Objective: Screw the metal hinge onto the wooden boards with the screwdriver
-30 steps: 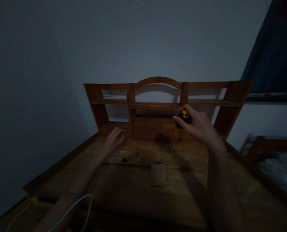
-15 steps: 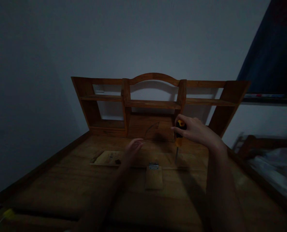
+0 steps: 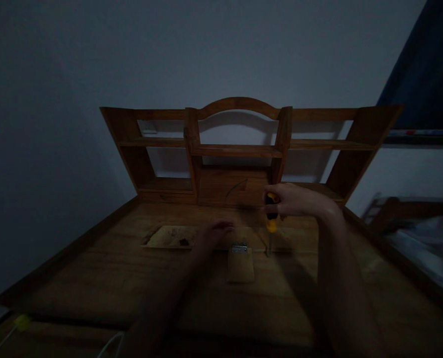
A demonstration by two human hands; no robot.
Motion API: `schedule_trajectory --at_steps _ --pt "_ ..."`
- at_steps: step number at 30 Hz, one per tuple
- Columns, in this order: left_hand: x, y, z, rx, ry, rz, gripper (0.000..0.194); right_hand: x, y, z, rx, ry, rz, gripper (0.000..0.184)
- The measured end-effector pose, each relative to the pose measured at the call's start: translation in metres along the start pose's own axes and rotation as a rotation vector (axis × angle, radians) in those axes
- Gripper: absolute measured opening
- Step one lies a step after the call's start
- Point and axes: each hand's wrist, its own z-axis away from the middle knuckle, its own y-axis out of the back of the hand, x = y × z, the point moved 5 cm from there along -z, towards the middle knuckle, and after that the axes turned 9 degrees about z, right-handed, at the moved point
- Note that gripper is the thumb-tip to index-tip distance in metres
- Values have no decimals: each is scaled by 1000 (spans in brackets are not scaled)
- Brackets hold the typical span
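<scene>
My right hand (image 3: 286, 199) grips a screwdriver (image 3: 271, 223) with a yellow and black handle. Its shaft points down, its tip near the front edge of a long wooden board (image 3: 169, 236) lying on the desk. My left hand (image 3: 217, 232), blurred and dim, hovers over that board with its fingers drawn together; anything in them is too dark to make out. Between the hands, a metal hinge (image 3: 239, 248) sits at the board's front edge, at the top of a small wooden block (image 3: 241, 267). A dark patch (image 3: 184, 242) marks the board's left part.
A wooden shelf unit (image 3: 240, 150) stands at the back of the desk (image 3: 94, 278), against the wall. Raised rims run along the desk's sides. At the front left lie a yellow item (image 3: 22, 322) and a white cable (image 3: 111, 343). Pale fabric or plastic (image 3: 426, 253) lies beyond the right rim.
The view has shifted a little. My left hand has moved right, nearer the hinge. My right hand has brought the screwdriver lower and slightly left, towards the hinge.
</scene>
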Motion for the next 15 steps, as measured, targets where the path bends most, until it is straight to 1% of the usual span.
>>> schedule_trajectory --at_steps 2,4,7,10,13,15 --pt "7 -5 5 -37 -61 -102 19 0 -1 -1 -36 0 6 11" --pt "10 -9 9 -78 -101 -151 20 0 -1 -1 -49 1 8 10" --pt "10 -14 11 -96 -113 -173 20 2 -1 -1 -47 27 -22 11" --pt "7 -18 13 -103 -68 -147 19 3 -1 -2 -21 63 -40 11" --pt "7 -26 16 -156 1 -109 19 0 -1 -2 9 100 -31 11" --pt "9 -30 18 -185 32 -72 18 -4 -1 -2 -4 122 -27 11"
